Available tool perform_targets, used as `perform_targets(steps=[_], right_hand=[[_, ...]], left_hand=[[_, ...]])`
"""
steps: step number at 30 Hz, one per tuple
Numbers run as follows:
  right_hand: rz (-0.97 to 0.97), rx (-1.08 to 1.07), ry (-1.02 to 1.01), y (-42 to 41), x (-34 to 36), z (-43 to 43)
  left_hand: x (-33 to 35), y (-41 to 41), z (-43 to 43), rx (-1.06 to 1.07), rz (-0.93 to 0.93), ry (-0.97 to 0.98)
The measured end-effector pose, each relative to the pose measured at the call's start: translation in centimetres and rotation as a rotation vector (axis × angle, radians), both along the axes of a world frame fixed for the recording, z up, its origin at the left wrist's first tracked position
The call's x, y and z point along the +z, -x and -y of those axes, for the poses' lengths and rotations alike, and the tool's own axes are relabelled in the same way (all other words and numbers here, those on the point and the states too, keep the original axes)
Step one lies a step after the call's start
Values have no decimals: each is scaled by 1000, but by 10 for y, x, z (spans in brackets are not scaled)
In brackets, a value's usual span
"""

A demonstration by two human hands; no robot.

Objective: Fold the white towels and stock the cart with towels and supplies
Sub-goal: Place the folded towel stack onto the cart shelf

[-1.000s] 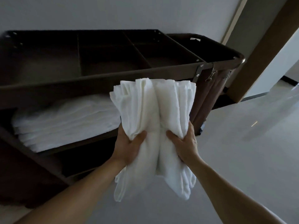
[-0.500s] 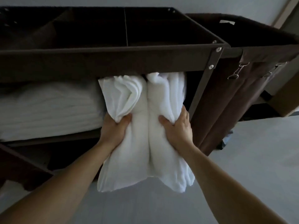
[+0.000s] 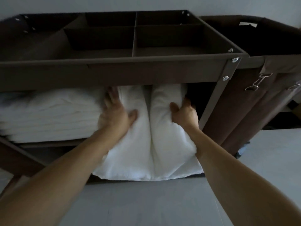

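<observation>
Centre of frame: folded towels (image 3: pixel 146 144), white, doubled into two thick lobes with a crease between them. The far end is tucked under the top tray of the cart (image 3: pixel 114 74), on the middle shelf (image 3: pixel 48 144). The near end sticks out past the shelf's front edge, toward the bottom of the frame

Your left hand (image 3: pixel 115 115): grip closed on the left lobe, thumb on top, fingers stretched along its left flank against the stack of towels (image 3: pixel 48 115) at left centre

Your right hand (image 3: pixel 184 113): grip wrapped on the right lobe, thumb on top, fingers curled round its right side. Just right of it, the cart's upright post (image 3: pixel 216 98)

Top tray split by dividers into compartments

Upper right: brown laundry bag (image 3: pixel 254 111), metal clips (image 3: pixel 259 81) near its rim. Grey floor (image 3: pixel 146 206) along the bottom
</observation>
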State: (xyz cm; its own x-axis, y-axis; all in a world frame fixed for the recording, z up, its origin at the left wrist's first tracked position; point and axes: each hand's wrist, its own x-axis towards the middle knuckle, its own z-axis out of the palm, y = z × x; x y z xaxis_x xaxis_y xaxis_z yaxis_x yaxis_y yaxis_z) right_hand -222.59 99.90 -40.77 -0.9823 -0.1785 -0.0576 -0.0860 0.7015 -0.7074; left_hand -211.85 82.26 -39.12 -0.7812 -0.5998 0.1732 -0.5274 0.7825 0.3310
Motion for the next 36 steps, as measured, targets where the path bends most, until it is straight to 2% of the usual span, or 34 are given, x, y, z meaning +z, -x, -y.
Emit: perform_targets(steps=[3,4,6,8,11,14,17,21,24,31,33,36], right_hand=[[-36,5,-47,-1,4,4],[-53,12,-70,-2,6,4],[-74,28,-96,-4,12,1],[-76,57,-90,-9,21,-7],[-75,107,28,-33,29,-32],[-35,-36,302,-78,25,-69],[144,-171,426,-105,-9,-102],[389,-153,523,-111,-61,-120],[437,-229,717,-115,-83,-116],[578,-209,1246,-117,-108,-93],[582,-228,1284,-119,-109,-90],[553,-283,1264,-121,-108,-88]], left_hand=[[-5,-1,-32,-270,12,551],[-11,1,-40,-396,99,592],[-27,9,-41,-565,301,484],[-36,16,-31,-542,432,314],[-43,30,-23,-512,483,272],[-38,40,-31,-501,480,248],[-40,42,-32,-479,464,281],[-44,41,-34,-451,416,315],[-45,39,-35,-450,383,323],[-43,29,-29,-508,449,304],[-40,8,-13,-578,371,280],[-54,-65,14,-513,4,262]])
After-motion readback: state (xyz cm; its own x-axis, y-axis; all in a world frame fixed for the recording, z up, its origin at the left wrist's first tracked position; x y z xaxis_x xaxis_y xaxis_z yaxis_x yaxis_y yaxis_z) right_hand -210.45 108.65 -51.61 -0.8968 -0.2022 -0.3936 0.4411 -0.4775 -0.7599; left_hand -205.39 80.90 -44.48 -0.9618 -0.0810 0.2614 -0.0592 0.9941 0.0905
